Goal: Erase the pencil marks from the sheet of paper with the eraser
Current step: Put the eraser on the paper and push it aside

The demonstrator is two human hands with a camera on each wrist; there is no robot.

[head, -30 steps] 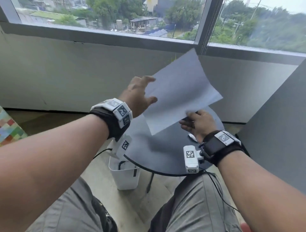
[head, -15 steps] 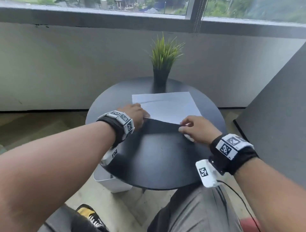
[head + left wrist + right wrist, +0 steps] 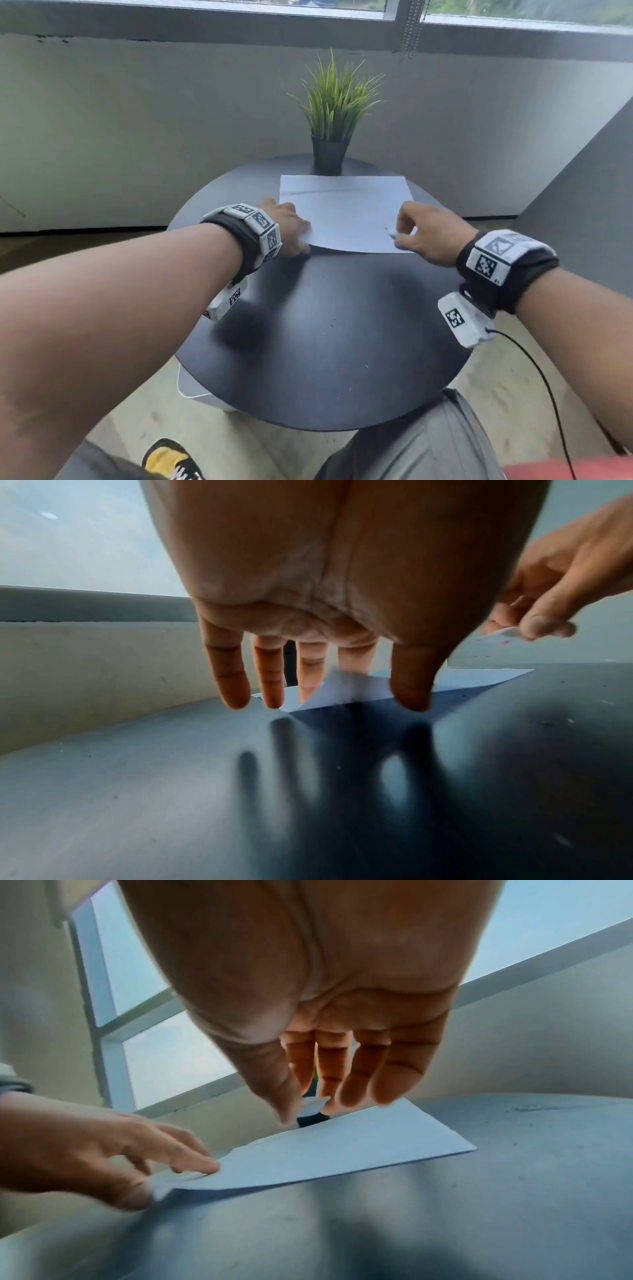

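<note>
Looking down at your round black table, you've got the sheet of paper lying on its far half, just in front of the potted grass plant. Your left hand is at the sheet's near left corner, and the right wrist view shows that corner lifted off the tabletop, pinched between your thumb and forefinger, the near edge curling up beside it. From the left wrist view, your other left fingers hang fairly straight, tips down near the table surface, with the lifted corner between index finger and thumb.

Over on the other side, your right hand hovers over the sheet's near right corner. You're gripping the eraser, a small white piece, clamped between your thumb and fingertips; the head view shows just its white tip poking out toward the middle of the page. In the right wrist view it sits just above the paper, and whether it touches I cannot tell. The far right corner of the sheet lies flat on the table.

Pencil marks on the page are too faint to make out. A white bin peeks out under the table's left edge.
</note>
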